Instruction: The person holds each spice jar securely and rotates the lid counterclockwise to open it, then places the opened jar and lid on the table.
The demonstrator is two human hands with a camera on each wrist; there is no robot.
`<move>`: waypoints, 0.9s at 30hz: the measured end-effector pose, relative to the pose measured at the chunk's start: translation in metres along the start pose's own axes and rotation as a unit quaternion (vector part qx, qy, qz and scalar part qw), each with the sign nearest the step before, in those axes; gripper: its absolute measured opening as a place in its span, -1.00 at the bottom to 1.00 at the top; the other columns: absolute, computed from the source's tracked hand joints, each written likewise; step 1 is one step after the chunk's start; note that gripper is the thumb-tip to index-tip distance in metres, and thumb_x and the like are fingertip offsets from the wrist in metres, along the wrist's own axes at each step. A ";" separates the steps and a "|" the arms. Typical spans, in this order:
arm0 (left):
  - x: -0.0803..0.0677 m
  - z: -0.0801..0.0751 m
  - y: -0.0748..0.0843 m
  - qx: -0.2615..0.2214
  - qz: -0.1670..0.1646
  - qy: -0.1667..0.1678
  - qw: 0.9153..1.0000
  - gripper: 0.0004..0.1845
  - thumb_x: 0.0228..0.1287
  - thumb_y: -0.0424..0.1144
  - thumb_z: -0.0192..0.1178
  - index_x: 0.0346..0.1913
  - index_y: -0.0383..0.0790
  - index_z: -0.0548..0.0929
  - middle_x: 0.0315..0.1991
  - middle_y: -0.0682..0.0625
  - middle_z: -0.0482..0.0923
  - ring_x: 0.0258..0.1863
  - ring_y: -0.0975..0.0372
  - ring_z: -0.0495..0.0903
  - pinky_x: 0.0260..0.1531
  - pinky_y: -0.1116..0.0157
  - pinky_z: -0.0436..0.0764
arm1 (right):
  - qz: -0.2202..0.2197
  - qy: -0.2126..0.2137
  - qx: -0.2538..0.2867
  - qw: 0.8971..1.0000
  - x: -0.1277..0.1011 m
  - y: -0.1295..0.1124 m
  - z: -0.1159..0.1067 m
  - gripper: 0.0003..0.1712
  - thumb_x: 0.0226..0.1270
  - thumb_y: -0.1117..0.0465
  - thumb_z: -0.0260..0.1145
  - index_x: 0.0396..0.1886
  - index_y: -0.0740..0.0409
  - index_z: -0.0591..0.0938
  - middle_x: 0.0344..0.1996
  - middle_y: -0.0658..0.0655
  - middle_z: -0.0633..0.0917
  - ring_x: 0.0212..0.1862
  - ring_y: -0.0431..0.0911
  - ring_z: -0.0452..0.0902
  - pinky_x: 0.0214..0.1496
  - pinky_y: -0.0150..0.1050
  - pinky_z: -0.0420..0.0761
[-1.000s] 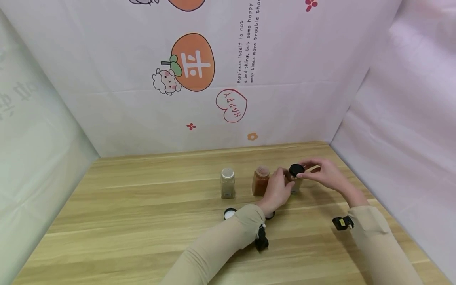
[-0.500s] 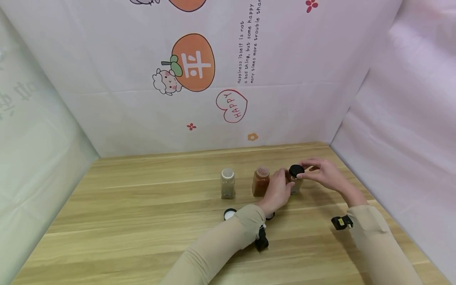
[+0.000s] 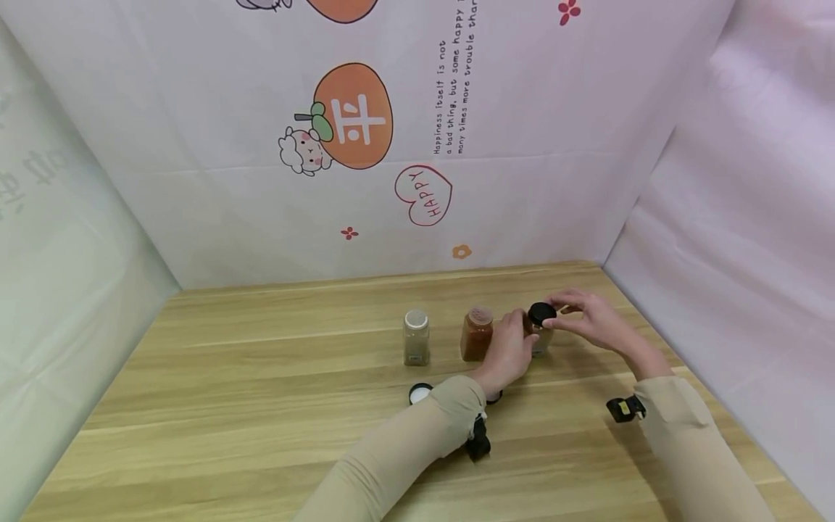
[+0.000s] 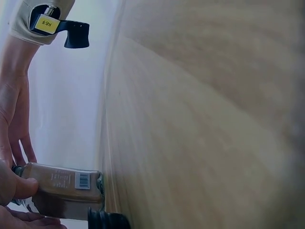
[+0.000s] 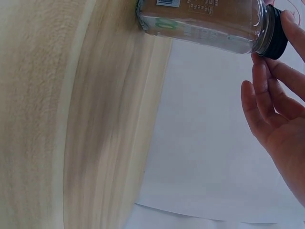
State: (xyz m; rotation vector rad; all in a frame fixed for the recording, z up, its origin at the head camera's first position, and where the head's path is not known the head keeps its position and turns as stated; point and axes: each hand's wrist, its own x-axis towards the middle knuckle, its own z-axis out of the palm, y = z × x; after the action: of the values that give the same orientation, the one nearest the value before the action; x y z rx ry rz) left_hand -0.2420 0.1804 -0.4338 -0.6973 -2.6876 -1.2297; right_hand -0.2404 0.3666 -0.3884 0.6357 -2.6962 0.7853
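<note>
At the right of the row stands a clear spice jar (image 5: 209, 24) with brownish contents and a black lid (image 3: 541, 313). My left hand (image 3: 509, 349) grips the jar's body; in the left wrist view its thumb lies across the jar (image 4: 66, 186) near the lid end. My right hand (image 3: 596, 322) pinches the black lid between thumb and fingers, the other fingers held off the jar in the right wrist view. Just left of my left hand is a jar of red-brown spice (image 3: 477, 337) with a perforated top and no black lid, partly hidden by that hand.
Farther left stands a jar of pale spice (image 3: 416, 339) with a white top. A black lid with white inside (image 3: 420, 393) lies in front of it. Another black lid (image 3: 494, 397) shows partly behind my left wrist. Fabric walls (image 3: 522, 203) border the wooden table (image 3: 248, 391).
Both hands stay at the jar and its lid, with barely any visible movement. The whole head view shifts very slightly.
</note>
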 end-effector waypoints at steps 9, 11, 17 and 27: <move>0.000 -0.001 0.001 0.016 0.001 -0.001 1.000 -0.69 0.33 -0.19 0.17 0.07 -0.19 0.43 -0.10 0.00 0.50 -0.12 0.32 0.51 -0.16 0.47 0.52 | -0.024 0.003 -0.013 1.000 0.002 0.002 0.000 -0.53 0.14 0.16 0.43 0.02 0.31 0.62 -0.06 0.24 0.64 -0.09 0.10 0.58 -0.10 0.08 0.58; 0.000 -0.001 0.002 0.016 -0.001 -0.003 1.000 -0.69 0.33 -0.19 0.16 0.07 -0.18 0.43 -0.10 0.00 0.50 -0.11 0.32 0.51 -0.16 0.47 0.52 | -0.027 0.002 -0.010 1.000 0.002 0.002 0.000 -0.53 0.14 0.17 0.43 0.02 0.31 0.62 -0.05 0.24 0.64 -0.09 0.11 0.59 -0.09 0.07 0.58; 0.001 -0.001 0.002 0.023 -0.011 -0.009 1.000 -0.66 0.34 -0.17 0.15 0.11 -0.17 0.43 -0.08 0.00 0.50 -0.11 0.30 0.53 -0.17 0.45 0.53 | -0.051 -0.008 0.004 0.999 0.002 0.002 -0.001 -0.56 0.17 0.24 0.41 0.04 0.33 0.61 -0.05 0.26 0.64 -0.08 0.10 0.59 -0.07 -0.02 0.60; 0.000 -0.002 0.001 -0.006 -0.014 -0.015 1.000 -0.64 0.33 -0.19 0.16 0.13 -0.19 0.43 -0.03 -0.02 0.53 -0.03 0.29 0.53 -0.11 0.44 0.54 | -0.058 -0.045 0.017 0.997 -0.001 0.001 -0.008 -0.54 0.25 0.27 0.33 0.11 0.37 0.53 0.03 0.29 0.61 0.03 0.15 0.53 -0.05 0.09 0.59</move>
State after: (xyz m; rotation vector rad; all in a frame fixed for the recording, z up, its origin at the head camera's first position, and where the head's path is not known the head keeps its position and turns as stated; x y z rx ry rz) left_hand -0.2413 0.1799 -0.4318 -0.6880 -2.7251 -1.2529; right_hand -0.2392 0.3723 -0.3825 0.8471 -2.7028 0.7910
